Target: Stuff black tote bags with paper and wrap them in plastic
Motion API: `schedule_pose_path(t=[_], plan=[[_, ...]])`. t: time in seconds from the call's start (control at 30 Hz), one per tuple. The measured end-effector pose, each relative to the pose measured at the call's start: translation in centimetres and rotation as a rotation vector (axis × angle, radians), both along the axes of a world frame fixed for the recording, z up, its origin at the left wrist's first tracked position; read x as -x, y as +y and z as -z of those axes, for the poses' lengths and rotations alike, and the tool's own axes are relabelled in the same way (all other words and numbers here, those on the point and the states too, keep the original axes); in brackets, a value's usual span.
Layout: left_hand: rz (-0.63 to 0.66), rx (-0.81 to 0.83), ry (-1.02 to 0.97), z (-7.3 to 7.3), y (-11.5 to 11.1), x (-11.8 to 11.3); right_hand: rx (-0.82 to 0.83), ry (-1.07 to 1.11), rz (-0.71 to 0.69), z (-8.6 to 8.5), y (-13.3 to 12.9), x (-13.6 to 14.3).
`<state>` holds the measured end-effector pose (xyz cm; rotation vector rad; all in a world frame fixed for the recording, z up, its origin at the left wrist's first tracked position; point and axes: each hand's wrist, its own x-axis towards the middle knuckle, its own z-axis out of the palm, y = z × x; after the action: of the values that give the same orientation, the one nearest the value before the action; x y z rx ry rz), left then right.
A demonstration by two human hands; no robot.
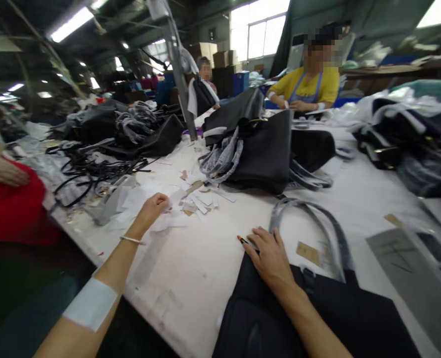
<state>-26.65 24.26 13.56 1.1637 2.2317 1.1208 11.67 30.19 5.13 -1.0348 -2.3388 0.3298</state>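
Note:
Over a heap of thin white sheets (131, 206) my left hand (156, 205) is closed, its fingertips at a small pale piece that I cannot make out. My right hand (267, 253) lies on the top edge of a black bag (340, 313), fingers spread. An orange-tipped pen (242, 240) pokes out beside its thumb and seems to be held there. The bag's wrapped handles (328, 219) loop up behind that hand. Between the hands and the stacked bags lie white and brown paper scraps (200, 203).
Black bags (263, 149) stand beyond my hands. Black straps (86, 174) and more bags (131, 129) lie left, with others (403, 129) right. A grey board (414, 273) rests at right. One person in yellow (310, 89) works across the table (190, 268); another's hand (4, 166) shows at left.

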Motion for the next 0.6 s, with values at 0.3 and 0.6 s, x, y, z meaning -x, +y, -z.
schedule_pose_path(t=[0.3,0.6], plan=[[0.241,0.033,-0.072,0.1,3.5,-11.4,0.183,0.066,0.042,-1.9,-0.1,0.3],[0.579,0.023,-0.152,0.1,5.6,-22.2,0.3,0.308,0.093,-2.8,0.4,0.1]])
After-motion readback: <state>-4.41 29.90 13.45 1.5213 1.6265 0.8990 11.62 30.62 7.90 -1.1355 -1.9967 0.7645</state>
